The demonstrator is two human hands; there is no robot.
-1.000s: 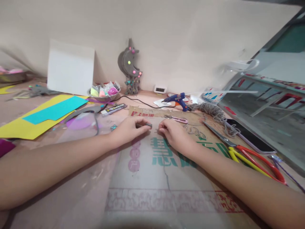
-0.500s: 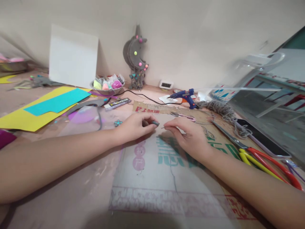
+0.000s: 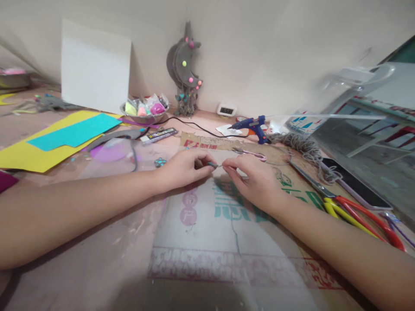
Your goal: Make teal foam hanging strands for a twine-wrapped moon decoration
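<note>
My left hand (image 3: 186, 170) pinches a small dark grey piece (image 3: 212, 164) between thumb and fingertips; it looks like clay, but I cannot be sure. Facing it, my right hand (image 3: 254, 176) is closed in a pinch on a thin strand (image 3: 220, 166), whose tip meets the end of the grey piece. Both hands hover over a translucent sheet (image 3: 194, 235) laid on printed cardboard (image 3: 296, 203). A loose dark thread (image 3: 235, 235) lies below them. Left of my left hand rests a small blue star-shaped bead piece (image 3: 160, 162).
At right lie large scissors (image 3: 330, 196), a phone (image 3: 359, 183) and grey yarn (image 3: 300, 147). Behind are small pink-handled scissors (image 3: 253, 153), a blue glue gun (image 3: 251, 125), a clock (image 3: 226, 109), a bowl of clay packets (image 3: 145, 116) and a grey moon ornament (image 3: 181, 65). Coloured sheets (image 3: 74, 131) lie left.
My hands have come closer together, so the strand in my right hand now meets the grey piece in my left. The camera view has shifted slightly.
</note>
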